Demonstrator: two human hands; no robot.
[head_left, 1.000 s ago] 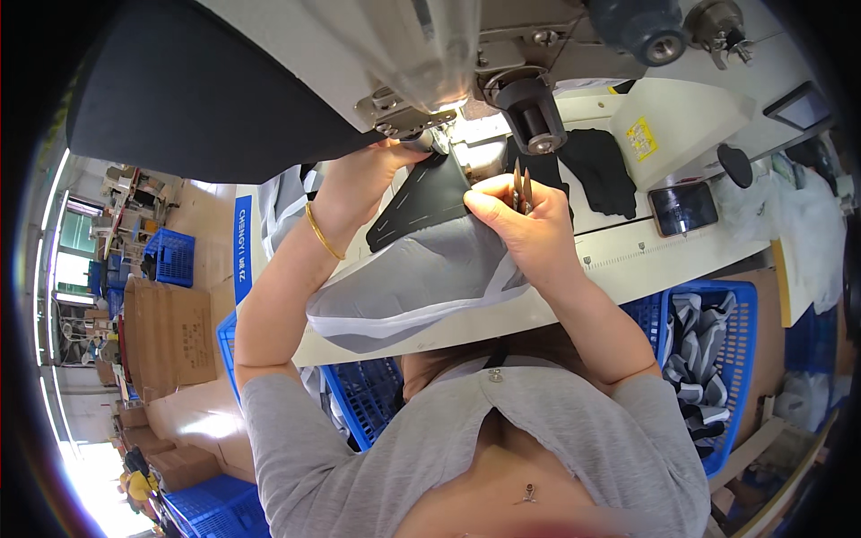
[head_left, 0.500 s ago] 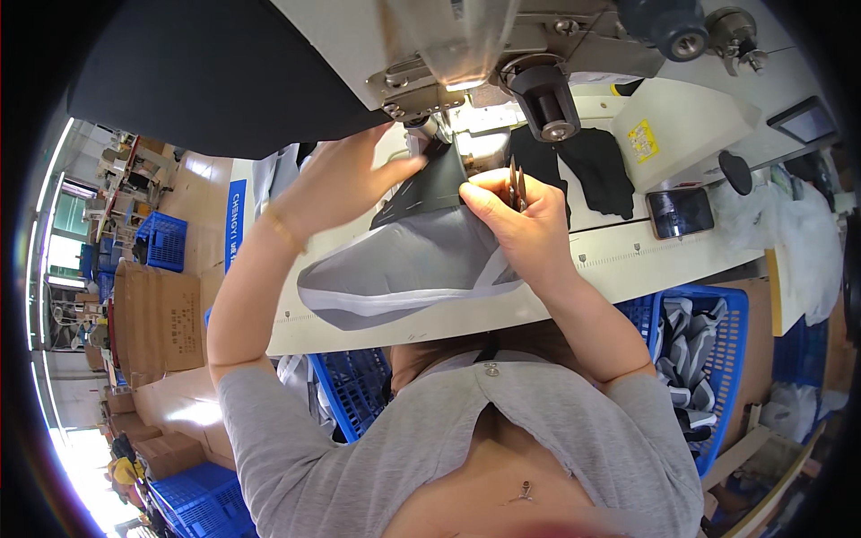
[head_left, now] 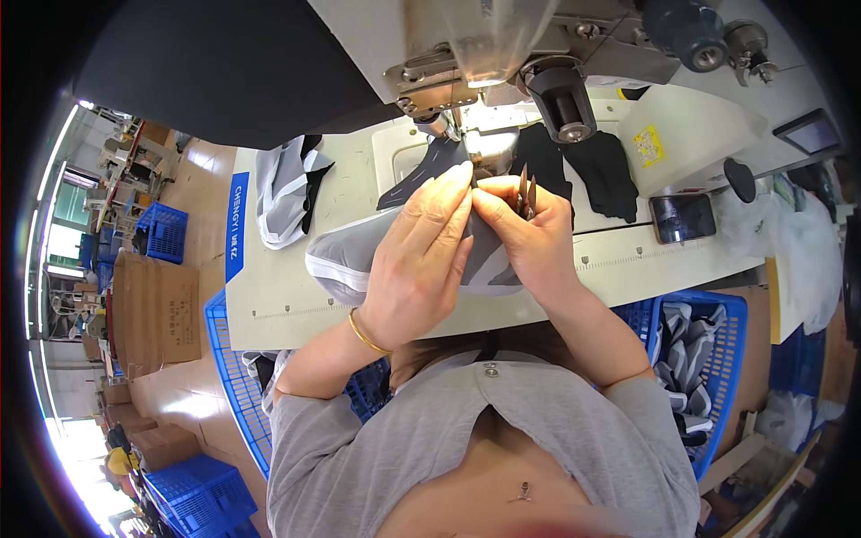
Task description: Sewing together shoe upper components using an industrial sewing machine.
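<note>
A grey and black fabric piece with a white band lies at the front of the sewing machine, its black part reaching toward the needle area. My left hand is over it, fingers pressed together, with the fabric edge at the fingertips and thumb. Touching those fingertips, my right hand pinches the same edge. Tucked in the right fingers are dark thread snips, blades pointing away from me. The hands hide the pinched edge and much of the fabric's middle.
The sewing machine head hangs just beyond my hands. Black fabric pieces lie right of the needle, grey-and-white pieces at left. A phone rests on the table. Blue baskets stand below the front edge.
My left hand has come back from beside the needle area, toward me and right, to meet my right hand at the fabric edge. The right hand keeps the snips and has barely moved.
</note>
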